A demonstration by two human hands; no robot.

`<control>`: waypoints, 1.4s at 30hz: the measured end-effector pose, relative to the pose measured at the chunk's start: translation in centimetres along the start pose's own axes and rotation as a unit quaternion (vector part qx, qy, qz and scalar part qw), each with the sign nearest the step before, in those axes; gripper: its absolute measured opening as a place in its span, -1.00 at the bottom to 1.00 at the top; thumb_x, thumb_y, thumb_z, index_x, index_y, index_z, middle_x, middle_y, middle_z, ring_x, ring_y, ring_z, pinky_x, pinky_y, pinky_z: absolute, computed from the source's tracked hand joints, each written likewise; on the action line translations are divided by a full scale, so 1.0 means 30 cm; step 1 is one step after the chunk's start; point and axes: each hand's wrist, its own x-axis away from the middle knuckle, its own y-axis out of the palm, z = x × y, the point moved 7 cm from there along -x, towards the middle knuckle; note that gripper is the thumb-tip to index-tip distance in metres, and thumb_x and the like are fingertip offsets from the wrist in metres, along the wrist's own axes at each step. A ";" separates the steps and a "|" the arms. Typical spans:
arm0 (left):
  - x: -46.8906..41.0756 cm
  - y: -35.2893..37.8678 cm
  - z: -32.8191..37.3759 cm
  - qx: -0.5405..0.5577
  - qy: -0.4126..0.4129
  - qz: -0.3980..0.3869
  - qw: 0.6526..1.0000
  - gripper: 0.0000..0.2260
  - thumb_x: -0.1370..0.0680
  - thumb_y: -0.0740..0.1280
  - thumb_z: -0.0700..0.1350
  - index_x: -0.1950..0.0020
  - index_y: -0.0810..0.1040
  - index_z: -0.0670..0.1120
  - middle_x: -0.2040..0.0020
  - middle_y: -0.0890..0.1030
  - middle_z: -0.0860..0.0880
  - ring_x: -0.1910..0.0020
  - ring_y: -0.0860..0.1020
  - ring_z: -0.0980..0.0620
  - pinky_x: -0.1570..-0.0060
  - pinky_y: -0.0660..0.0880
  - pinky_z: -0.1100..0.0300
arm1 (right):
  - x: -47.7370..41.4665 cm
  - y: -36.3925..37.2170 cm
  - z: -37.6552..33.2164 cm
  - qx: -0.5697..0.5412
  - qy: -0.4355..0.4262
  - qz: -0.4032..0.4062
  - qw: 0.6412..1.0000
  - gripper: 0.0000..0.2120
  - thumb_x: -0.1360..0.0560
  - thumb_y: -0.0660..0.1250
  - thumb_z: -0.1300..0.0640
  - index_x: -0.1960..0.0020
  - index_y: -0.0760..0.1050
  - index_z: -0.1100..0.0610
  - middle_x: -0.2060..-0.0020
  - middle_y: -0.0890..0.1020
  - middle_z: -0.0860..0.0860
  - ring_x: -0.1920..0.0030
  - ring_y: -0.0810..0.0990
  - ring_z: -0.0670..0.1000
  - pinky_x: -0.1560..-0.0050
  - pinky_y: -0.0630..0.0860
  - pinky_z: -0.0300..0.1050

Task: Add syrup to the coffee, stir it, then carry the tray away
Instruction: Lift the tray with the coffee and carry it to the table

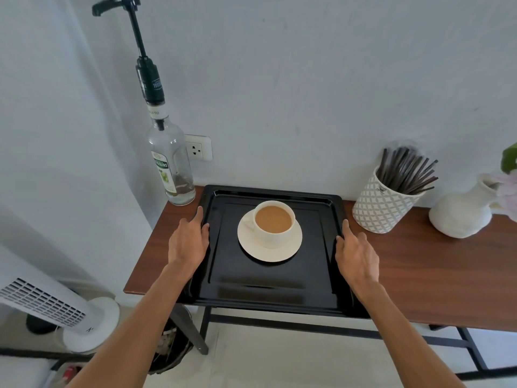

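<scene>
- I see the black rectangular metal tray (268, 278) on the brown wooden table (436, 264), its near edge overhanging the table's front.
- My left hand (188, 242) grips the tray's left rim; my right hand (355, 254) grips its right rim.
- The white ceramic cup of milky coffee (273, 223) sits on a white saucer (270, 249) at the tray's centre, between both hands.
- The clear glass syrup bottle with black pump (167, 152) stands beyond the tray's far-left corner.
</scene>
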 end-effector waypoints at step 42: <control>0.739 -0.361 -0.361 0.014 -0.194 0.206 0.959 -0.59 -0.65 0.34 -0.12 -0.48 0.49 -0.21 -0.05 0.72 -0.34 -0.02 0.68 -0.34 0.07 0.59 -0.11 | 0.272 -0.085 -0.371 -0.103 -0.271 -0.055 0.956 -0.54 -0.71 0.10 0.08 -0.60 0.22 0.11 0.01 0.59 0.23 0.09 0.64 0.22 0.11 0.57 0.06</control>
